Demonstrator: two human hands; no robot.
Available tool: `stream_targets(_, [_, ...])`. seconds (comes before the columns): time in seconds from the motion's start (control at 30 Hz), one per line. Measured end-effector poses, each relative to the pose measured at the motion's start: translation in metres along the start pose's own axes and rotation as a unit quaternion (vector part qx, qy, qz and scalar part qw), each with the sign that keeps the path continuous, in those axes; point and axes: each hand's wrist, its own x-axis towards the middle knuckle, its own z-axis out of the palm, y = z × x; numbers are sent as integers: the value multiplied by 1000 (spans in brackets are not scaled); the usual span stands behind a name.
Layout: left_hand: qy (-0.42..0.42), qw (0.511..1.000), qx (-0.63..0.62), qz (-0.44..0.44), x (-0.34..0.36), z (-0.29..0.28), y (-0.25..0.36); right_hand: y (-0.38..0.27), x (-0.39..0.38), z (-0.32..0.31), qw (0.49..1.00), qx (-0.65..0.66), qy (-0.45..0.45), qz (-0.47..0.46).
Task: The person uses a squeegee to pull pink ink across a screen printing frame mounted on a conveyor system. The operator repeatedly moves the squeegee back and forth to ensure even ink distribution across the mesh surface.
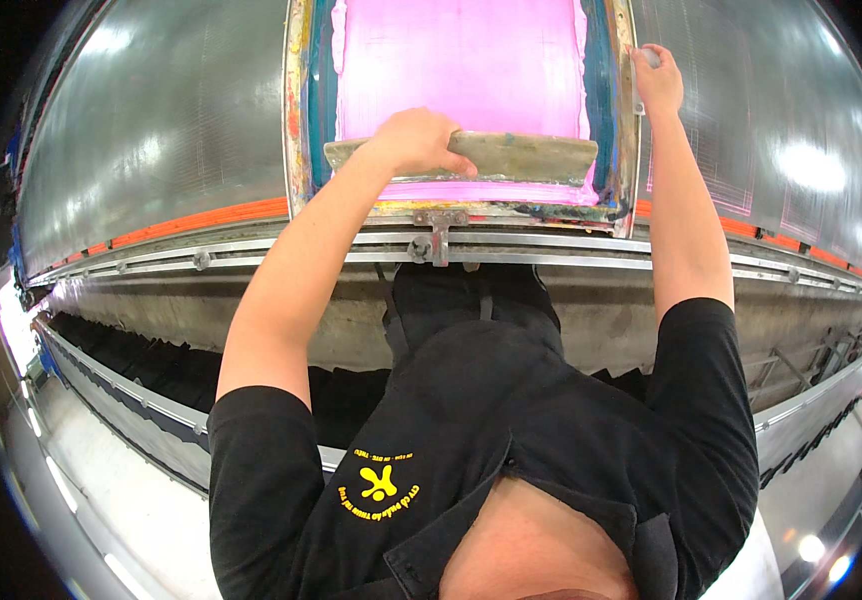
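Observation:
A screen-printing frame (pixel 294 110) with paint-stained edges lies in front of me. Bright pink ink (pixel 461 70) covers its middle, with thicker smears along both sides. Near the frame's close end a wide squeegee (pixel 531 157) lies crosswise over the ink. My left hand (pixel 416 143) grips the squeegee left of its middle, thumb on the near side and the other fingers hidden behind it. At the frame's right edge is my right hand (pixel 661 85), its fingers curled around a small whitish thing, perhaps a knob or a wad, that I cannot make out.
A long shiny dark printing table (pixel 181 120) stretches to both sides under the frame. Along its near edge run an orange strip (pixel 211 218) and a metal rail (pixel 301 246), where a metal bracket (pixel 440 235) of the frame rests. Dark cloth pieces (pixel 151 360) hang in a row at the lower left.

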Motion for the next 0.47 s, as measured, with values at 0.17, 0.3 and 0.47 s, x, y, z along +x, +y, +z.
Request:
stream_targets(0.17, [-69, 996, -50, 24, 14, -35, -21, -11, 2, 2, 1000, -9, 8, -15])
stream_targets(0.3, [4, 996, -48, 79, 29, -95, -30, -14, 2, 0, 999, -36, 31, 16])
stream_targets(0.47, [113, 991, -7, 74, 82, -212, -54, -37, 16, -1, 996, -47, -4, 72])
